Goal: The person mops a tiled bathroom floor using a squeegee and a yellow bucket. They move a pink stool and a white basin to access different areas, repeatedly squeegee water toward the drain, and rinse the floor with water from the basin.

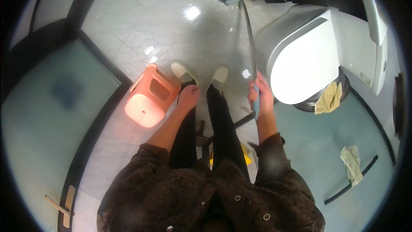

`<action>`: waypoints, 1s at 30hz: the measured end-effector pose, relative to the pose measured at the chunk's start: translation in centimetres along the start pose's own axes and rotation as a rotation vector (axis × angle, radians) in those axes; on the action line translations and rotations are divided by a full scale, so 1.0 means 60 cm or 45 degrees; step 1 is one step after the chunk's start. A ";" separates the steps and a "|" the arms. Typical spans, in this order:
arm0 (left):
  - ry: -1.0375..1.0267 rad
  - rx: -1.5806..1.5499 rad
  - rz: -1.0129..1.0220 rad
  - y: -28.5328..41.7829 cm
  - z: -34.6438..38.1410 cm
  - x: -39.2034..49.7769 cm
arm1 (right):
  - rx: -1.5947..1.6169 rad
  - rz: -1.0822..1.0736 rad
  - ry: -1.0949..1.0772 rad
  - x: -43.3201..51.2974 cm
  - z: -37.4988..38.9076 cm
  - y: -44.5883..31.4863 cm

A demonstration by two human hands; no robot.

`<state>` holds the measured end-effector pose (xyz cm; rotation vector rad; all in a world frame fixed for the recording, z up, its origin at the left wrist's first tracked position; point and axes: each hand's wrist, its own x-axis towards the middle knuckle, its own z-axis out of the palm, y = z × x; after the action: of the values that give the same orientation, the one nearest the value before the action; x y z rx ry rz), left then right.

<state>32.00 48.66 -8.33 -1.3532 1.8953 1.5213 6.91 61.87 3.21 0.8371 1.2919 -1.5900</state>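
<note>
My right hand (264, 95) grips the blue handle end of a long-handled floor brush (249, 29). The metal-looking pole runs away from me to a pale blue head with dark bristles, which rests on the tiled floor (138, 16) near the dark cabinet or wall base. My left hand (190, 96) hangs in front of my left leg with its fingers curled, and nothing shows in it. Beside it, to the left, an orange plastic stool (145, 109) stands on the floor. The floor is shiny and reflects light, and the brush head's far side is hard to make out.
A white toilet (305, 61) with its lid down is close to my right hand. A yellowish cloth (329, 98) lies over a dark bin beside it. A frosted glass door (61, 96) is at left; another glass panel (309, 148) at right has a towel (351, 165) on its handle.
</note>
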 end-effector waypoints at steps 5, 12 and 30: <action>0.014 0.000 0.000 0.001 -0.004 0.000 | -0.017 -0.021 -0.038 -0.090 -0.021 -0.027; 0.024 -0.085 -0.019 -0.035 0.017 0.008 | -1.352 -0.322 0.207 -0.051 0.006 -0.056; -0.020 -0.061 -0.021 -0.008 0.017 0.010 | -1.846 -0.834 0.173 0.000 -0.005 -0.022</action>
<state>31.87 49.30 -9.41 -1.3701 1.8445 1.5741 5.70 62.23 3.63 -0.4475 2.3979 -0.5802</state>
